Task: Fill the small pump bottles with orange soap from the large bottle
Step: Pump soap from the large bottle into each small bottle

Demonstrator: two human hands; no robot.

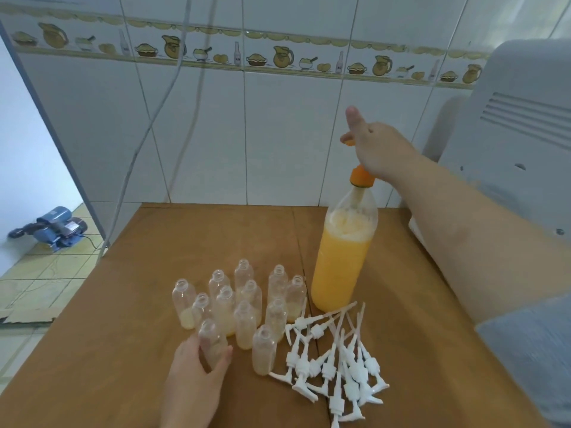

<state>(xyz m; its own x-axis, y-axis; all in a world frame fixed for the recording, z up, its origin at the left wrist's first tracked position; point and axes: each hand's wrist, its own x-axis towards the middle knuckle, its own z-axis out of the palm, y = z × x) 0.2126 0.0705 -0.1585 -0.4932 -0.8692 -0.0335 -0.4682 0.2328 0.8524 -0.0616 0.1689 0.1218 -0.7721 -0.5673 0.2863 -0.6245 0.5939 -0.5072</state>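
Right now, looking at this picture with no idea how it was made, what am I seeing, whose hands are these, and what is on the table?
There is no machine here. A person wears a camera on the head, looking forward and down, so you see their own two arms.

The left hand grips one small clear bottle at the front of a cluster of open small bottles; several have a little pale liquid at the bottom.

The right hand is up on the orange pump top of the large bottle, which holds orange soap.

Beside the bottles lies a pile of white pump heads, not yet fitted. All this sits on a brown wooden table against a tiled wall.
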